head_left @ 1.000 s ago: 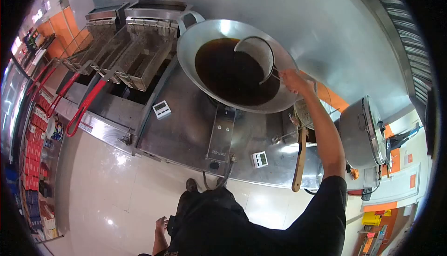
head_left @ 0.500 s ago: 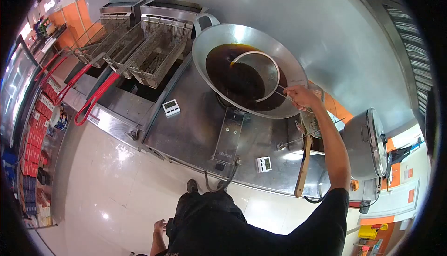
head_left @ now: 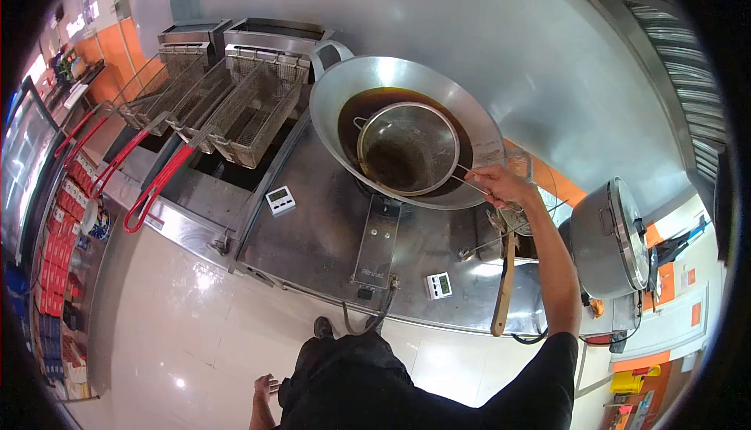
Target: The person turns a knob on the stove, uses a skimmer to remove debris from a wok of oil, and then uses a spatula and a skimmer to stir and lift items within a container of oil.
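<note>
My right hand [head_left: 501, 187] is closed around the wire handle of a round mesh strainer [head_left: 408, 144]. The strainer is held over dark brown liquid [head_left: 350, 126] in a large metal wok [head_left: 483, 113]; its hoop overlaps the near rim, and liquid shows through the mesh. My left hand [head_left: 267, 385] hangs low beside my body, fingers apart and nothing in them.
Left of the wok are fryers with wire baskets [head_left: 254, 109] on red handles. Two white timers [head_left: 280, 200] sit on the steel counter [head_left: 313, 250]. A wooden-handled tool [head_left: 504, 289] juts over the front edge near my right arm. Further right stands a big lidded pot [head_left: 602, 234].
The strainer has come up from its tilted position in the liquid and turned, its bowl now facing me more. My right hand has shifted slightly; the left still hangs down.
</note>
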